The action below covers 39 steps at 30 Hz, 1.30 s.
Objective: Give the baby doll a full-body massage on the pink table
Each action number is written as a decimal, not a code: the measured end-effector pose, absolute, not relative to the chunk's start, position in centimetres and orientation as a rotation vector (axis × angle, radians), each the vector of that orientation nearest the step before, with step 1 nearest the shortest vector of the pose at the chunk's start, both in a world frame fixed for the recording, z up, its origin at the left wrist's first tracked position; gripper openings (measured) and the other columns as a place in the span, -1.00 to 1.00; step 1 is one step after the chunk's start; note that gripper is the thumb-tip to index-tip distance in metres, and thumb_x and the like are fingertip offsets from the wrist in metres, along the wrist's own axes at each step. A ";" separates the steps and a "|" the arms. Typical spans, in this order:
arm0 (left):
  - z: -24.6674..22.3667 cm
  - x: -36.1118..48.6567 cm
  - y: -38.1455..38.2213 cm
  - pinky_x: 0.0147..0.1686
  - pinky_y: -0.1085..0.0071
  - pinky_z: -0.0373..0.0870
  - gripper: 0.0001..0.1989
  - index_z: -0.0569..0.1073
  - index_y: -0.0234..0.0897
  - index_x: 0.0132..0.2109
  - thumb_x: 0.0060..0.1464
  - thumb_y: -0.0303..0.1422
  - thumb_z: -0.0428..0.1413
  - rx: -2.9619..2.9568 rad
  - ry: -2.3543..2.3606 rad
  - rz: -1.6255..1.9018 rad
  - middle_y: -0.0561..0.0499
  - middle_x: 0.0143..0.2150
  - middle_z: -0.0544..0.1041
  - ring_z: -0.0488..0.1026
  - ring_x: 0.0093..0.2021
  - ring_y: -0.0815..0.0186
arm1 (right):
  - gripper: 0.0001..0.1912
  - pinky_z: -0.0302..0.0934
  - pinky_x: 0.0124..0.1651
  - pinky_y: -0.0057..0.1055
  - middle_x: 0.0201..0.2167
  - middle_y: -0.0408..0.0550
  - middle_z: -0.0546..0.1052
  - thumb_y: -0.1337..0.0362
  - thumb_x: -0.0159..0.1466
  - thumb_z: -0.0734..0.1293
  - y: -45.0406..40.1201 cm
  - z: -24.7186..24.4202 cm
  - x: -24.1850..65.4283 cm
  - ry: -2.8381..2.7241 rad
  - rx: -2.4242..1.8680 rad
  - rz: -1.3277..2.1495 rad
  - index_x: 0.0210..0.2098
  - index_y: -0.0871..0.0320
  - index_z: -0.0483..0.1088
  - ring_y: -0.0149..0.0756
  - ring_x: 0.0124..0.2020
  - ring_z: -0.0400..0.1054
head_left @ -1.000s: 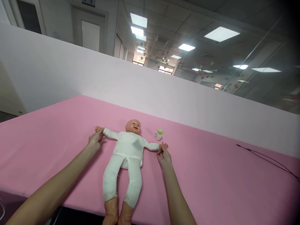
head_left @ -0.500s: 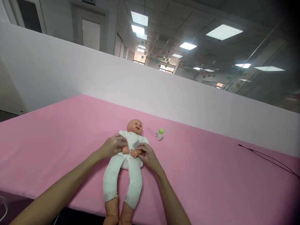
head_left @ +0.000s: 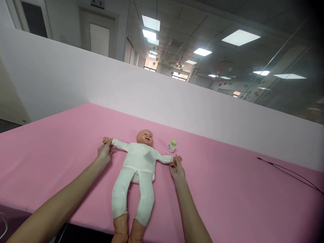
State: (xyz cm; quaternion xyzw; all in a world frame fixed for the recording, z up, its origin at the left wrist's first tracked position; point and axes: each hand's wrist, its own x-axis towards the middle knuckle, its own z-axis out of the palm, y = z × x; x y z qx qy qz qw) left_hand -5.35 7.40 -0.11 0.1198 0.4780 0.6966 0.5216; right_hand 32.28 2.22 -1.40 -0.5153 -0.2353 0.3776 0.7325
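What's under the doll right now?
Pink surface shows beside the doll and between its legs; whatever lies directly beneath it is covered, so I can't tell.

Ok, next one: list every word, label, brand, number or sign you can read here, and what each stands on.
No text can be read.
Green-capped bottle: dark print on its label, too small to read.
Dark plate above the door: pale marks, too blurred to make out.
Baby doll: no lettering visible on its white outfit.
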 end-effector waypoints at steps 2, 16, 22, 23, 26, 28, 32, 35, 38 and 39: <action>0.1 -5.5 7.4 -0.29 0.43 0.45 -0.72 0.51 -0.28 -0.33 -0.06 -0.27 0.43 0.332 1.108 1.689 0.05 -0.34 0.52 0.48 -0.37 0.39 | -0.72 0.09 -0.63 -0.49 -0.57 -0.27 0.36 0.06 0.07 0.54 2.1 -1.1 31.9 -0.528 -1.104 0.828 -0.34 0.05 0.48 -0.48 -0.65 0.03; 1.4 -2.7 3.2 0.04 0.18 0.39 -0.77 0.69 -0.01 -0.04 0.29 -0.34 0.16 2.380 0.604 1.120 -0.09 -0.04 0.64 0.45 0.04 0.10 | -0.80 0.36 -0.11 -0.25 -0.08 -0.01 0.61 0.29 0.20 0.47 -2.7 2.8 24.0 -1.947 -1.084 0.747 -0.17 0.01 0.63 -0.11 -0.09 0.48; 1.6 -2.8 4.0 -0.13 0.26 0.43 -0.81 0.69 -0.10 -0.11 0.12 -0.23 0.31 1.791 0.878 1.417 -0.11 -0.04 0.63 0.50 -0.02 0.08 | -0.69 0.35 -0.18 -0.32 -0.10 0.00 0.63 0.22 0.10 0.55 -1.1 2.2 25.8 -1.394 -1.116 0.745 -0.15 0.08 0.60 -0.13 -0.12 0.48; 1.5 -3.0 4.4 -0.17 0.29 0.43 -0.79 0.68 -0.14 -0.13 0.09 -0.20 0.33 1.596 0.947 1.504 -0.12 -0.07 0.64 0.51 -0.06 0.10 | -0.65 0.33 -0.26 -0.36 -0.13 0.00 0.63 0.17 0.08 0.57 -0.6 2.0 26.6 -1.212 -1.115 0.751 -0.14 0.09 0.59 -0.19 -0.20 0.47; 0.8 -4.1 6.0 -0.25 0.35 0.43 -0.74 0.65 -0.23 -0.21 0.00 -0.17 0.38 0.995 1.089 1.681 -0.08 -0.21 0.61 0.52 -0.20 0.20 | -0.62 0.19 -0.50 -0.47 -0.37 -0.12 0.58 0.08 0.03 0.59 0.7 0.8 29.2 -0.724 -1.081 0.778 -0.22 0.11 0.56 -0.43 -0.52 0.26; -0.1 -5.0 7.1 -0.30 0.39 0.42 -0.73 0.61 -0.27 -0.28 -0.06 -0.20 0.41 0.638 1.122 1.700 -0.02 -0.29 0.58 0.49 -0.31 0.29 | -0.68 0.09 -0.61 -0.50 -0.56 -0.24 0.44 0.09 0.00 0.59 1.4 -0.1 30.7 -0.520 -1.081 0.794 -0.35 0.09 0.51 -0.51 -0.65 0.05; -1.0 -5.9 8.1 -0.34 0.42 0.40 -0.73 0.54 -0.30 -0.33 -0.07 -0.23 0.40 0.369 1.167 1.668 0.03 -0.35 0.53 0.45 -0.40 0.38 | -0.70 0.05 -0.66 -0.50 -0.63 -0.30 0.34 0.11 -0.01 0.58 1.7 -0.6 31.3 -0.442 -1.089 0.790 -0.43 0.07 0.46 -0.52 -0.68 -0.03; -0.2 -5.1 7.0 -0.31 0.40 0.41 -0.69 0.58 -0.28 -0.26 0.00 -0.13 0.36 0.755 1.188 1.719 -0.02 -0.28 0.58 0.50 -0.30 0.29 | -0.62 0.17 -0.54 -0.47 -0.48 -0.19 0.51 0.06 -0.01 0.60 1.1 0.3 29.7 -0.628 -1.060 0.760 -0.30 0.10 0.53 -0.46 -0.59 0.19; 1.1 -3.8 5.2 -0.25 0.37 0.42 -0.73 0.63 -0.23 -0.17 0.09 -0.14 0.31 1.367 1.123 1.664 -0.08 -0.14 0.63 0.53 -0.13 0.18 | -0.59 0.35 -0.27 -0.37 -0.16 -0.01 0.63 0.10 0.03 0.60 0.0 1.5 27.5 -1.007 -1.061 0.738 -0.16 0.10 0.57 -0.26 -0.27 0.46; 1.4 -3.4 4.7 -0.24 0.36 0.42 -0.76 0.65 -0.21 -0.14 0.12 -0.17 0.29 1.564 1.072 1.598 -0.09 -0.10 0.63 0.53 -0.10 0.16 | -0.62 0.37 -0.17 -0.32 -0.11 0.01 0.63 0.14 0.05 0.60 -0.4 1.8 26.8 -1.151 -1.062 0.735 -0.16 0.09 0.58 -0.19 -0.16 0.48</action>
